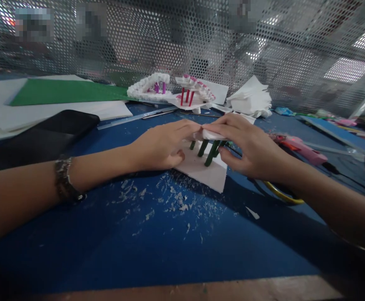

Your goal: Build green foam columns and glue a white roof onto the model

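A small paper model stands on the blue table: a white card base, several dark green posts and a white top piece. My left hand is closed on the left side of the top piece, thumb low and fingers over it. From the right, my right hand grips the same piece, fingertips on top and thumb beneath, beside the posts. The fingertips of both hands nearly meet over the middle. Much of the top piece is hidden under my fingers.
White paper scraps litter the table. Behind stand two models, one with purple posts, one with red posts. A black phone-like slab and green sheet lie left; a pink glue gun lies right. Perforated metal rises behind.
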The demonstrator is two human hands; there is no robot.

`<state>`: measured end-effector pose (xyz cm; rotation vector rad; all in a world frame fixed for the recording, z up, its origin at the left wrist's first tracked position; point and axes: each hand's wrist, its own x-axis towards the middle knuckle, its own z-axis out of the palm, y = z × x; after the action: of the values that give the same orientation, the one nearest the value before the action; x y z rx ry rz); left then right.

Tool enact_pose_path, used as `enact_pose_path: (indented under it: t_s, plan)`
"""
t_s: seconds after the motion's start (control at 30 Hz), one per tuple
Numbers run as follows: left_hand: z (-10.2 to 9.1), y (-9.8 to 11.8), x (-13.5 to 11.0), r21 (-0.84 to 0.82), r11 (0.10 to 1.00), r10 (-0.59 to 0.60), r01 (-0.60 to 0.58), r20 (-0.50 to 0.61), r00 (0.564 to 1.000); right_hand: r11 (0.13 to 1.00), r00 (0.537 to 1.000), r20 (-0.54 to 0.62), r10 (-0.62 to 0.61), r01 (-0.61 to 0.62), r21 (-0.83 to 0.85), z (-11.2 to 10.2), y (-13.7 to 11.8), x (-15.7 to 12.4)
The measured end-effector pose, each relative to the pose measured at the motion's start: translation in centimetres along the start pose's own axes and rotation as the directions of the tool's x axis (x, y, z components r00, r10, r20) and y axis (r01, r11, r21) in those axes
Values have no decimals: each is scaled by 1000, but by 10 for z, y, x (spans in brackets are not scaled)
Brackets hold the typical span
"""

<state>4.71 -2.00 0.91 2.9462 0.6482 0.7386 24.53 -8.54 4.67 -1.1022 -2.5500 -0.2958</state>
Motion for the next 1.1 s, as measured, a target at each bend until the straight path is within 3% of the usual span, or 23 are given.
enact_pose_path:
  t_s: [0.63, 1.1]
  plan:
    - [2, 0, -2, 65, 998, -2, 1, 11, 1000, 999, 999, -35, -32, 33, 35, 1, 2, -1]
    - [7, 2, -2, 23, 999, 27, -26, -59, 998, 999, 1000, 20, -16, 15, 46, -2, -1, -3]
